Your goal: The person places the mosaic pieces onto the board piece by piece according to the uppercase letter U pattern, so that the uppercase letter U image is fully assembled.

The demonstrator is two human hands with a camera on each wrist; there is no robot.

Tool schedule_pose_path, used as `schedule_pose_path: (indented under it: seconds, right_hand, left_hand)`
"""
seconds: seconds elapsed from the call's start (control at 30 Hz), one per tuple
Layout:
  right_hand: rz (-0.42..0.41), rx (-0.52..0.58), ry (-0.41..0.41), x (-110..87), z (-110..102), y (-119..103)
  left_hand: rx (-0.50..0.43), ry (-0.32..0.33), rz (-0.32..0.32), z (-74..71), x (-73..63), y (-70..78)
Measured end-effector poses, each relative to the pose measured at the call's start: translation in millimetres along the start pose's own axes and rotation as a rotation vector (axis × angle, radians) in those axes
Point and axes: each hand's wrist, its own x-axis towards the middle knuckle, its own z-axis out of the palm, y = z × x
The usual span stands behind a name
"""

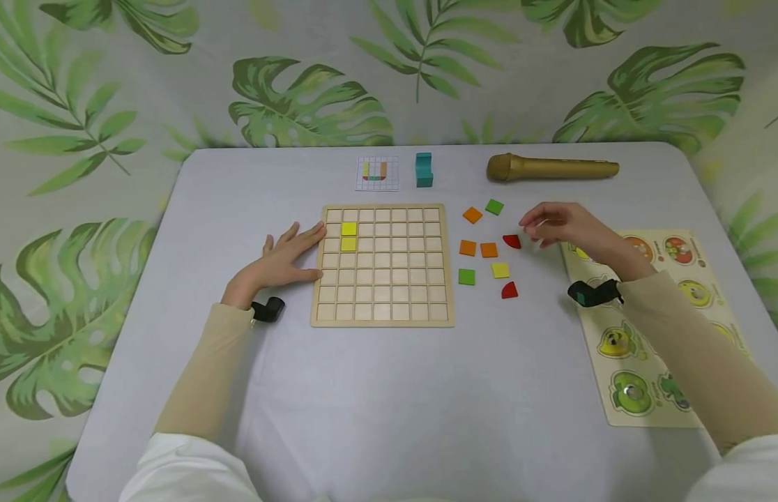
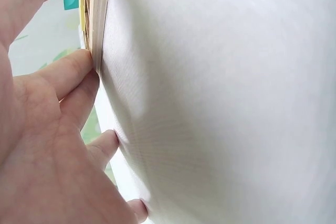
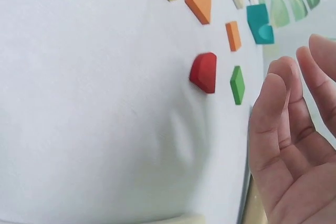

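Observation:
My left hand (image 1: 279,261) lies spread on the table at the left side of the wooden grid board (image 1: 381,323). In the left wrist view its fingertips touch the edge of the board (image 2: 100,22). Two yellow square tiles (image 1: 348,236) sit in cells of the board, one above the other. My right hand (image 1: 567,226) hovers over the table with fingers loosely bent and nothing between them. Nearest to it is a red quarter-round tile (image 1: 512,241), also seen in the right wrist view as a red piece (image 3: 204,72) below the fingertips.
Right of the board lie orange tiles (image 1: 468,248), green tiles (image 1: 467,277), a yellow tile (image 1: 500,270) and another red tile (image 1: 509,290). Behind stand a pattern card (image 1: 377,173), a teal block (image 1: 424,170) and a gold microphone (image 1: 552,168). A fruit puzzle board (image 1: 599,390) lies under the right forearm.

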Motion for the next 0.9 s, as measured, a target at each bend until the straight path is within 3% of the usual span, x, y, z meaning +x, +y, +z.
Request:
schedule_pose_path:
  seconds: [0.23,0.33,0.47,0.73,0.9]
  right_hand:
    - [-0.014,0.023,-0.048,1.8,17.7,6.2]
    - [-0.059,-0.011,-0.09,1.9,26.4,7.6]
    - [-0.111,-0.083,-0.113,1.3,34.9,10.2]
    - [-0.093,-0.283,-0.08,2.6,48.7,12.3]
    - [-0.097,-0.315,-0.074,1.7,52.5,8.3]
  left_hand:
    - [0.001,-0.001,0.004,0.3,-0.6,-0.4]
    - [0.004,0.0,0.005,0.2,-0.4,-0.8]
    - [0.005,0.003,0.003,0.9,0.1,-1.9]
    - [0.003,0.008,0.005,1.5,0.3,-2.5]
    - [0.002,0.002,0.004,1.1,0.0,-2.3]
